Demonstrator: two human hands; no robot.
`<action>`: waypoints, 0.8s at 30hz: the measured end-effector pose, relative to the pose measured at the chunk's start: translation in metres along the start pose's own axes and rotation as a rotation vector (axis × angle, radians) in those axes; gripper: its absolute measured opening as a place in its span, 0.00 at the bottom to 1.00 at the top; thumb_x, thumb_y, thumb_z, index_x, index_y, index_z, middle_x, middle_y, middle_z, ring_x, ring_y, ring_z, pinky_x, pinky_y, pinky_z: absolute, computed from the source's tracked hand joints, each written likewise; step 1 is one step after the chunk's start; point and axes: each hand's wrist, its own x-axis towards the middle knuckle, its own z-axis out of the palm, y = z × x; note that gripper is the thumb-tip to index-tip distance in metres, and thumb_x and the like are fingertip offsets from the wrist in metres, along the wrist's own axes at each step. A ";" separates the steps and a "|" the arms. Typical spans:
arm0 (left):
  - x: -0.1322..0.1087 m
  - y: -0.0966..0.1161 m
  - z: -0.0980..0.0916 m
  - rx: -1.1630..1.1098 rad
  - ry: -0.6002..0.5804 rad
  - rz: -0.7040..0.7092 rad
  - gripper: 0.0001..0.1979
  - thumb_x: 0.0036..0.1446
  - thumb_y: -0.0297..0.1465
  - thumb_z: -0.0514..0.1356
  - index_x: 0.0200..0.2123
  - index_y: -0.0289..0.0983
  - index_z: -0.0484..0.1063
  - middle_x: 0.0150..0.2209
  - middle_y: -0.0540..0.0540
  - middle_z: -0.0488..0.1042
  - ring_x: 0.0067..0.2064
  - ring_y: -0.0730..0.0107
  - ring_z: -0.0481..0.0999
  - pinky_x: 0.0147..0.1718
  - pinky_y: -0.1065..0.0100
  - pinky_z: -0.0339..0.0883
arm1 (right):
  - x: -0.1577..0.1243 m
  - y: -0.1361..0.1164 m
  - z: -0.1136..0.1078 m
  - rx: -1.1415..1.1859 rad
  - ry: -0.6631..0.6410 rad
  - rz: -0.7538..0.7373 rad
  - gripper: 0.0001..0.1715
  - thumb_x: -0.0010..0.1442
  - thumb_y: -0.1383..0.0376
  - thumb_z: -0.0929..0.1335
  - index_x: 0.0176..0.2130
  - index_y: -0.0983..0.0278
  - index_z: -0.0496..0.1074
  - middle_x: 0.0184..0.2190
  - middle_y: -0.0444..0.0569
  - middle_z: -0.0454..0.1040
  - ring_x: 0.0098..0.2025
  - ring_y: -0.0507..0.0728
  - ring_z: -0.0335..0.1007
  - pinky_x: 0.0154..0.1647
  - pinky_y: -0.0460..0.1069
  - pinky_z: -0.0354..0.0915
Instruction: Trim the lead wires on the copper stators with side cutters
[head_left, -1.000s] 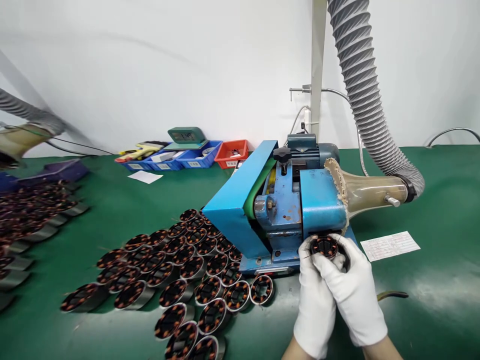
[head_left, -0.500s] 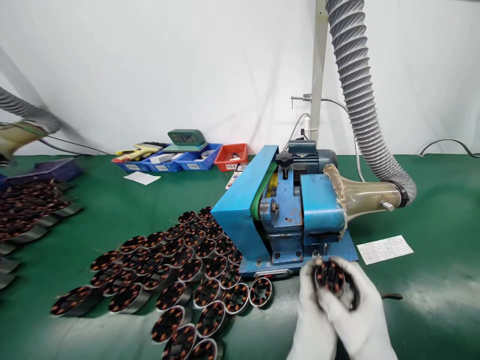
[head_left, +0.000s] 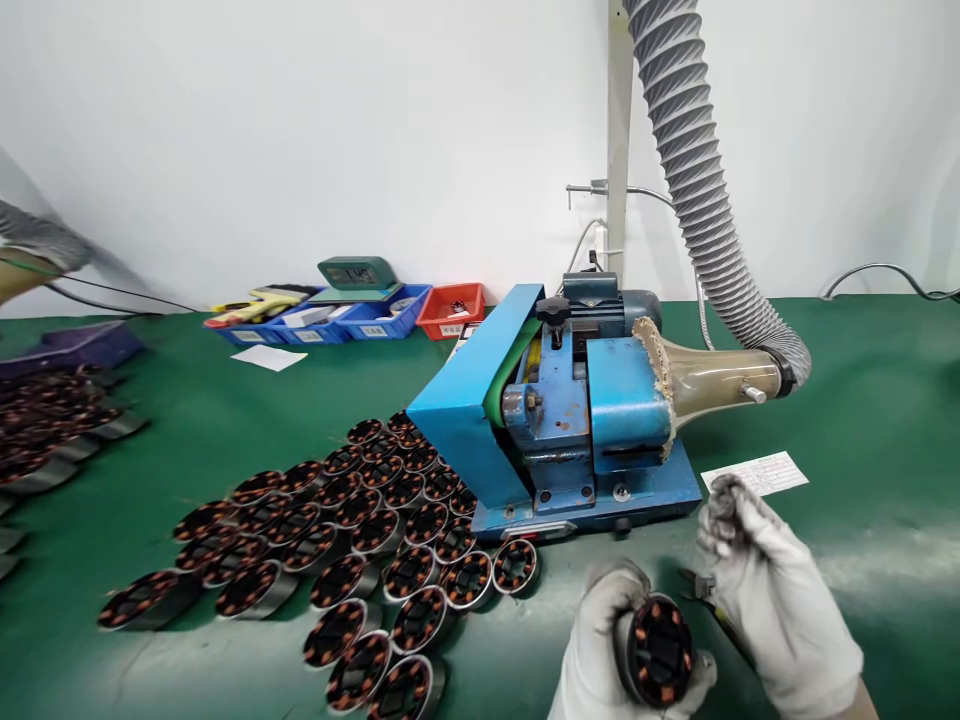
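My left hand (head_left: pixel 596 645), in a white glove, is wrapped round a motor stator (head_left: pixel 658 652) near the bottom of the view. The stator has a steel outer ring and copper windings on black insulation, and its open face is turned up towards me. My right hand (head_left: pixel 780 605), also gloved, is raised to the right of it, apart from the stator. Its greyed fingertips are pinched together, and anything between them is too small to make out. A pair of cutting pliers (head_left: pixel 712 600) lies between the hands, partly behind my right hand.
A blue belt grinder (head_left: pixel 555 430) stands mid-table, joined to a grey duct hose (head_left: pixel 697 150). Several stators (head_left: pixel 337 580) cover the table to its left; more lie far left by a purple bin (head_left: pixel 97 342). Blue bins (head_left: pixel 375 325), a red bin (head_left: pixel 454 312) and a paper slip (head_left: pixel 765 472) are there too.
My hands were together round the stator and are now apart. The left keeps the stator, moved lower and turned; the right has moved up and right. The pliers now show; the view shifted slightly.
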 end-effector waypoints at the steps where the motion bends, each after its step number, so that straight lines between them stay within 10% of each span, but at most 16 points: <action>1: 0.001 0.002 0.000 -0.020 0.024 -0.077 0.29 0.40 0.24 0.64 0.48 0.47 0.63 0.40 0.49 0.68 0.38 0.67 0.74 0.41 0.65 0.71 | -0.001 0.002 -0.002 0.016 0.003 -0.048 0.10 0.44 0.62 0.77 0.31 0.60 0.79 0.25 0.43 0.79 0.25 0.48 0.72 0.28 0.40 0.70; 11: 0.036 -0.018 0.029 -0.273 0.260 -0.474 0.18 0.48 0.41 0.60 0.43 0.44 0.66 0.45 0.43 0.74 0.45 0.59 0.77 0.44 0.58 0.71 | -0.007 0.047 0.000 -0.794 -0.070 -0.224 0.32 0.44 0.63 0.75 0.50 0.63 0.71 0.45 0.54 0.78 0.49 0.64 0.73 0.45 0.53 0.72; 24: 0.075 -0.011 0.043 -0.687 0.304 -0.656 0.11 0.53 0.38 0.51 0.40 0.43 0.58 0.39 0.44 0.77 0.41 0.63 0.79 0.43 0.59 0.72 | 0.021 0.040 0.026 -0.768 -0.078 -0.266 0.23 0.49 0.61 0.73 0.45 0.64 0.70 0.40 0.52 0.80 0.43 0.62 0.77 0.44 0.53 0.72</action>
